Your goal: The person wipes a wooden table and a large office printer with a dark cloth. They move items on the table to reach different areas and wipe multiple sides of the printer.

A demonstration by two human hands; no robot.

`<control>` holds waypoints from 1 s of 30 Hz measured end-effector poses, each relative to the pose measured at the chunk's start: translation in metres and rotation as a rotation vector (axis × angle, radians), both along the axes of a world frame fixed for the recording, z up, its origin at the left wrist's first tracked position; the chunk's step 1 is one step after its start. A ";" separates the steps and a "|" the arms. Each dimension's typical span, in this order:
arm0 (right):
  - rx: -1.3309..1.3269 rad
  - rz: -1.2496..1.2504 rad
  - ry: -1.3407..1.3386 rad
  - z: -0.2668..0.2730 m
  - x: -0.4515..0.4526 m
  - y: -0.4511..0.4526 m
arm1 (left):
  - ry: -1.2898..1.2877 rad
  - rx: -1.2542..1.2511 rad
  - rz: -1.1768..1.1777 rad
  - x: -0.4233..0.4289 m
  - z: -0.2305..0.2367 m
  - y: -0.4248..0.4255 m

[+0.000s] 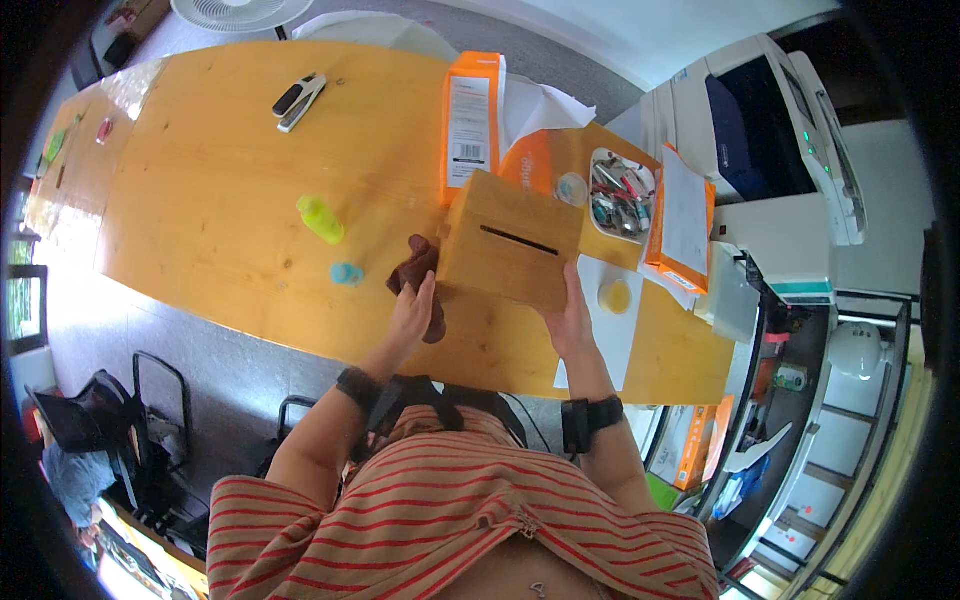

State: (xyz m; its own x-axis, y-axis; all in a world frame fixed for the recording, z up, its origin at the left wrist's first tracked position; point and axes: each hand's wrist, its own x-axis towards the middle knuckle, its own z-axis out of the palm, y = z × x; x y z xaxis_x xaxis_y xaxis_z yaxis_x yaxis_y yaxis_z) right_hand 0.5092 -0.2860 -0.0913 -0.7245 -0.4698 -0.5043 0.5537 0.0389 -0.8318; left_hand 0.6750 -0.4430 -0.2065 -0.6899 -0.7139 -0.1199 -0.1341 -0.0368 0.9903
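A brown wooden box [499, 270] with a narrow dark slot [519, 240] in its upper face is in front of me, turned at an angle. My right hand [568, 322] grips its near right corner. In my left hand [412, 315] is a dark brown cloth [417, 262], bunched up against the box's left side. A yellow-green bottle [321, 220] lies on the wooden table [225, 180] to the left, with a small light-blue cap-like piece [346, 274] nearer to me. Right of the box, a small round container with yellow contents [615, 297] rests on a white sheet [600, 352].
Behind the box stands an orange-and-white paper package [471, 120]. A white tray of small items [621, 195], a clear round lid [571, 189] and another orange package [679, 225] are at the right, before a printer [757, 135]. A stapler [301, 101] lies at the far left.
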 end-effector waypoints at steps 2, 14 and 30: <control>-0.148 -0.072 -0.087 0.000 -0.007 -0.005 | -0.031 0.379 0.004 -0.009 -0.009 -0.006; -0.052 0.014 -0.035 -0.024 -0.028 -0.016 | -0.184 0.299 -0.005 -0.013 -0.033 -0.011; 0.012 0.791 -0.165 -0.100 0.045 0.086 | -0.059 1.032 -0.095 0.089 0.056 0.097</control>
